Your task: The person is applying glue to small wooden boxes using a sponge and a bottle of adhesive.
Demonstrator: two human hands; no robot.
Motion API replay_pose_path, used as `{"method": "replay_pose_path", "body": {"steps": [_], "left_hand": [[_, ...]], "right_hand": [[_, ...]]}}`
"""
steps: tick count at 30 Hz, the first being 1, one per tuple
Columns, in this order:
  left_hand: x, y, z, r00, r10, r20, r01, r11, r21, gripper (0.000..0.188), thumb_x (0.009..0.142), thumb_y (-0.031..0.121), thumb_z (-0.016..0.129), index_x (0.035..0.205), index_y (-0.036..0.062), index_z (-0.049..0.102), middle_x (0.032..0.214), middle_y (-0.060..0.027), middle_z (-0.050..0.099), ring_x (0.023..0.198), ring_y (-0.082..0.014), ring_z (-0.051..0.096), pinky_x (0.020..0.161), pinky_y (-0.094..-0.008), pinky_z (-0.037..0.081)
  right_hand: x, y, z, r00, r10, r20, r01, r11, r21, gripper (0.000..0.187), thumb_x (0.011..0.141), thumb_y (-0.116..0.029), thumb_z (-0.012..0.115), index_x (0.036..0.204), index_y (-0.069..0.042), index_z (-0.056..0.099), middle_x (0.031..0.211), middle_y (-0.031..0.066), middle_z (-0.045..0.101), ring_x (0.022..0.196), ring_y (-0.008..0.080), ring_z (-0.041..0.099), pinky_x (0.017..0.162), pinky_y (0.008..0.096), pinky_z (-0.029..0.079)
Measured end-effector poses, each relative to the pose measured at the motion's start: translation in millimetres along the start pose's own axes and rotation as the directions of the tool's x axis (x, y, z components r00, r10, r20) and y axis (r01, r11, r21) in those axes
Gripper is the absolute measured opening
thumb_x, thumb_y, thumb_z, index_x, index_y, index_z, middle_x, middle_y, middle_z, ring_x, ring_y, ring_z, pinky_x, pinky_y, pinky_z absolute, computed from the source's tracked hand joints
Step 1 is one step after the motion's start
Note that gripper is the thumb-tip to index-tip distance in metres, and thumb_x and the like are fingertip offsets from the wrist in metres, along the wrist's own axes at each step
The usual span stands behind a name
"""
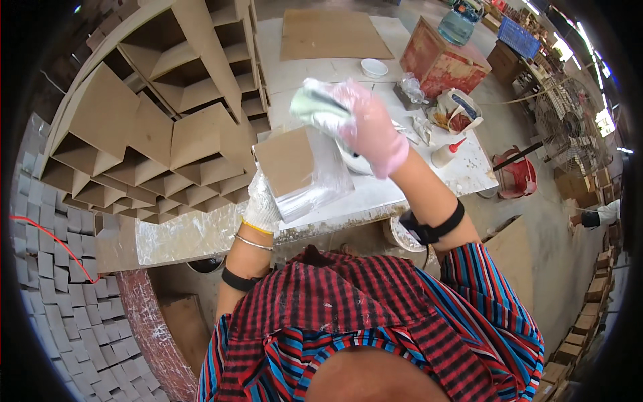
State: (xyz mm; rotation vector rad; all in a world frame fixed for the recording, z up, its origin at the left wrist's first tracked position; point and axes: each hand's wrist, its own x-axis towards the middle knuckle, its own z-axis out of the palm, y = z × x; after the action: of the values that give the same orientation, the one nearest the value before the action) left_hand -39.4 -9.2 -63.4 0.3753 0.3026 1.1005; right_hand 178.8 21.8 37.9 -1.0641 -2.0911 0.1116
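A box is hanging tilted near the middle of the frame, above the front edge of the table, its plain brown face turning up to the camera and its neighbouring sides showing a streaky, whitish-silver coat. The left hand, wearing a white knitted glove with a yellow cuff, is gripping the box at its lower left; its fingertips are hiding behind the box. The right hand, in a pink, white-smeared glove, is closing its fingers around a pale green and white cloth. The cloth is hovering at the box's upper edge; whether the two are touching, I cannot tell.

Behind them, the white-smeared table is stretching toward the top of the frame. To the right of the pink glove, a white bottle with a red tip is standing near a round tub stained brown inside. A white bowl is sitting at upper centre, just below a brown board. At upper right, a worn red chest is bearing a blue water jug. Open brown compartments are filling the upper left, while grey-white blocks are lining the lower left. A large fan is standing at the right, with a red plastic stool nearby.
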Motion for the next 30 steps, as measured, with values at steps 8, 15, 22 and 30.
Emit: {"method": "replay_pose_path", "body": {"steps": [8, 15, 22, 30], "left_hand": [[-5, 13, 1, 0.998, 0.065, -0.002, -0.054, 0.842, 0.537, 0.055, 0.094, 0.045, 0.038, 0.128, 0.0020, 0.043, 0.120, -0.0148, 0.053, 0.105, -0.0308, 0.055, 0.088, -0.0438, 0.048], [17, 4, -3, 0.989, -0.072, 0.128, 0.049, 0.984, 0.173, 0.048, 0.096, 0.040, 0.038, 0.124, 0.0028, 0.046, 0.115, -0.0149, 0.057, 0.098, -0.0281, 0.059, 0.082, -0.0395, 0.052], [3, -5, 9, 0.985, -0.005, -0.171, 0.056, 0.954, 0.295, 0.051, 0.092, 0.044, 0.045, 0.120, 0.0021, 0.050, 0.108, -0.0143, 0.059, 0.096, -0.0275, 0.060, 0.077, -0.0378, 0.053], [4, 7, -33, 0.978, -0.058, 0.203, -0.074, 0.805, 0.588, 0.043, 0.092, 0.038, 0.048, 0.116, 0.0024, 0.053, 0.109, -0.0127, 0.060, 0.095, -0.0251, 0.061, 0.079, -0.0366, 0.053]], "right_hand": [[-21, -35, -1, 0.991, -0.129, 0.035, 0.125, 0.986, 0.110, 0.042, 0.071, -0.011, 0.070, 0.113, -0.016, 0.063, 0.096, 0.0086, 0.062, 0.082, 0.0259, 0.060, 0.073, 0.0342, 0.050], [-30, -37, 9, 0.929, -0.367, -0.053, 0.371, 0.921, 0.122, 0.050, 0.068, -0.011, 0.073, 0.116, -0.018, 0.061, 0.099, 0.0068, 0.062, 0.088, 0.0246, 0.063, 0.075, 0.0338, 0.051], [5, -21, 15, 0.999, 0.007, -0.047, -0.004, 0.998, 0.059, 0.047, 0.070, -0.017, 0.070, 0.116, -0.023, 0.060, 0.103, 0.0063, 0.058, 0.091, 0.0268, 0.058, 0.072, 0.0365, 0.052], [-19, -59, 30, 0.904, -0.424, -0.055, 0.426, 0.903, 0.046, 0.042, 0.079, -0.027, 0.064, 0.120, -0.023, 0.058, 0.109, 0.0071, 0.057, 0.095, 0.0234, 0.058, 0.074, 0.0356, 0.051]]}}
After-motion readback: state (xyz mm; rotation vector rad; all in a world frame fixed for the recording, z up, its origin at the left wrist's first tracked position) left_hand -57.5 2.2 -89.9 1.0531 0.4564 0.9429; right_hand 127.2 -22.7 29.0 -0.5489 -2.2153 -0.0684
